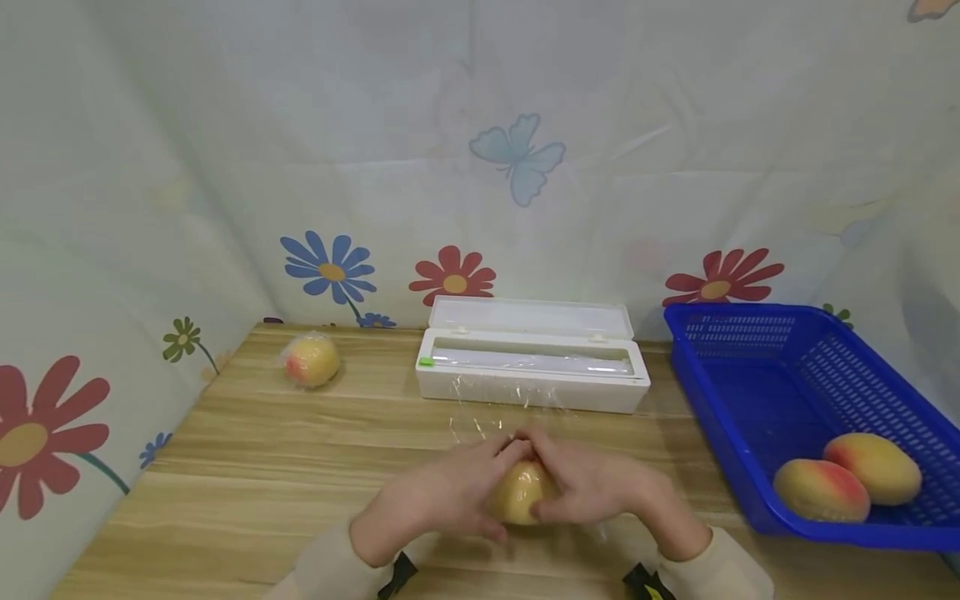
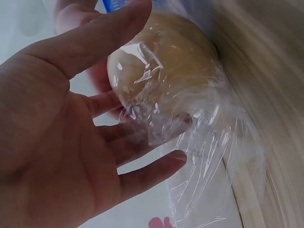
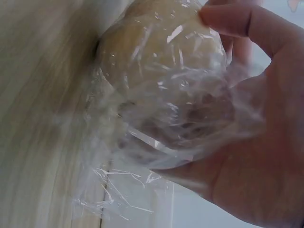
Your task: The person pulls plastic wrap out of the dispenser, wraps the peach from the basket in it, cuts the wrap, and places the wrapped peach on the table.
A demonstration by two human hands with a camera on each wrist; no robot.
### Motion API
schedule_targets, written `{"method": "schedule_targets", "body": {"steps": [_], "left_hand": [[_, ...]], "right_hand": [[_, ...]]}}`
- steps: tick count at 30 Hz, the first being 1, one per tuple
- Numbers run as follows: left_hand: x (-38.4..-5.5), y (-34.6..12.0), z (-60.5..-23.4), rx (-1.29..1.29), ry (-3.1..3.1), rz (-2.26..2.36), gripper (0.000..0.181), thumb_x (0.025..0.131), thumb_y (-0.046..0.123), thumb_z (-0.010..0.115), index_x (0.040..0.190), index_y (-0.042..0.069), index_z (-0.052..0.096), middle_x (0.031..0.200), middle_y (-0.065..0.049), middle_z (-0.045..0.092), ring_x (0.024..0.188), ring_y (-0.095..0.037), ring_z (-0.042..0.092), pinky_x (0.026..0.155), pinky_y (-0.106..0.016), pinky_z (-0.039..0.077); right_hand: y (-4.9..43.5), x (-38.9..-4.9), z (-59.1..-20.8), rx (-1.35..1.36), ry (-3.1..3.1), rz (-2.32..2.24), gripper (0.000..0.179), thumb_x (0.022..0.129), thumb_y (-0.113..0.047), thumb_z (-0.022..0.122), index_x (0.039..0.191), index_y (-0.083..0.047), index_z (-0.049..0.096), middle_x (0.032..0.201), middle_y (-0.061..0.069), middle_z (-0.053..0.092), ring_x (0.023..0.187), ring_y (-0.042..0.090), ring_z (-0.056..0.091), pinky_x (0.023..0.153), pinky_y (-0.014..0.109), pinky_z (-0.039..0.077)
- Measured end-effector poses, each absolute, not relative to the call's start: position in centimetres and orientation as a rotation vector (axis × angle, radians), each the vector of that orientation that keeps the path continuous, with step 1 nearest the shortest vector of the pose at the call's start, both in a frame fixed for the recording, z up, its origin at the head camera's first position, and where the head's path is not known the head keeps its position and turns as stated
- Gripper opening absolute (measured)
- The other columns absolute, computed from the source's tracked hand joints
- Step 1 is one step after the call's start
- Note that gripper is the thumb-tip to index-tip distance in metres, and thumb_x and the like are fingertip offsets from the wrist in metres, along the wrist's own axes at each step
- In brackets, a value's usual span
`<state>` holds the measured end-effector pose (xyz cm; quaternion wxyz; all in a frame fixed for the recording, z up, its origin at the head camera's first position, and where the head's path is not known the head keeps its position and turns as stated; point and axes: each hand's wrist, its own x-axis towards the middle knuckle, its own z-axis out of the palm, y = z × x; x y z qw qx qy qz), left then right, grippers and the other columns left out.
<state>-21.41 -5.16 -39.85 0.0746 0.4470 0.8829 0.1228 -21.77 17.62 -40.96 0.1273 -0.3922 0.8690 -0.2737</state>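
One fruit (image 1: 522, 493) lower centre, right hand (image 1: 591, 479) holding it, left hand (image 1: 453, 487) loosely spread; probably light, slick film (image 2: 206, 126), so cup the sides.

Flowery backdrop (image 1: 645, 200) behind a wood-grain worktop (image 1: 255, 467)
Got a pale blue butterfly (image 1: 523, 160) up the middle, blue flower (image 1: 331, 272) lower left of it, plus some red flowers (image 1: 453, 284).

The table (image 1: 247, 467) bears one fruit (image 1: 312, 362) near its far-left corner, a far-edge box (image 1: 532, 397), right-edge basket (image 1: 862, 535) and, seemingly, another fruit (image 1: 522, 497).
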Motion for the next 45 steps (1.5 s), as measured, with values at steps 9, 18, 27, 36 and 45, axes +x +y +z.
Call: {"method": "schedule_targets", "body": {"steps": [9, 18, 27, 36, 45], "left_hand": [[-22.1, -4.3, -40.5, 1.334, 2.76, 0.283, 0.079, 0.078, 0.039, 0.091, 0.138, 0.011, 0.047, 0.128, -0.002, 0.057, 0.108, -0.016, 0.061, 0.094, -0.032, 0.051], [-23.4, -4.2, -40.9, 1.292, 2.79, 0.246, 0.066, 0.08, 0.051, 0.082, 0.126, 0.012, 0.057, 0.11, 0.005, 0.063, 0.095, -0.011, 0.062, 0.088, -0.036, 0.052], [-24.7, -5.0, -41.2, 1.168, 2.64, 0.507, 0.061, 0.082, 0.052, 0.078, 0.122, 0.009, 0.061, 0.092, 0.007, 0.064, 0.079, -0.007, 0.06, 0.068, -0.024, 0.051], [-25.6, -5.7, -41.4, 1.081, 2.496, 0.662, 0.059, 0.088, 0.053, 0.072, 0.128, 0.012, 0.057, 0.102, 0.007, 0.064, 0.085, -0.007, 0.06, 0.072, -0.025, 0.052], [-26.0, -6.2, -41.4, 1.051, 2.451, 0.741, 0.048, 0.095, 0.05, 0.065, 0.123, 0.013, 0.053, 0.091, 0.004, 0.058, 0.076, -0.009, 0.055, 0.065, -0.025, 0.047]], "right_hand": [[18.1, -21.6, -40.1, -1.138, 2.638, -0.758, 0.074, 0.093, -0.031, 0.074, 0.149, 0.003, 0.04, 0.142, 0.013, 0.053, 0.132, 0.028, 0.05, 0.111, 0.048, 0.04], [18.4, -20.7, -38.5, -1.205, 2.78, -0.816, 0.055, 0.08, -0.023, 0.089, 0.122, -0.007, 0.058, 0.119, 0.003, 0.062, 0.112, 0.021, 0.06, 0.097, 0.043, 0.05], [17.6, -20.1, -38.8, -1.465, 2.82, -0.509, 0.052, 0.071, -0.019, 0.095, 0.114, -0.013, 0.067, 0.118, -0.004, 0.061, 0.109, 0.015, 0.058, 0.096, 0.035, 0.051], [16.8, -19.8, -40.0, -1.338, 2.854, -0.405, 0.074, 0.07, -0.018, 0.096, 0.133, -0.015, 0.058, 0.134, 0.003, 0.054, 0.126, 0.025, 0.052, 0.105, 0.046, 0.045], [15.8, -19.7, -41.2, -1.284, 2.948, -0.324, 0.092, 0.063, -0.016, 0.099, 0.14, -0.01, 0.048, 0.136, 0.009, 0.046, 0.124, 0.029, 0.051, 0.102, 0.049, 0.048]]}}
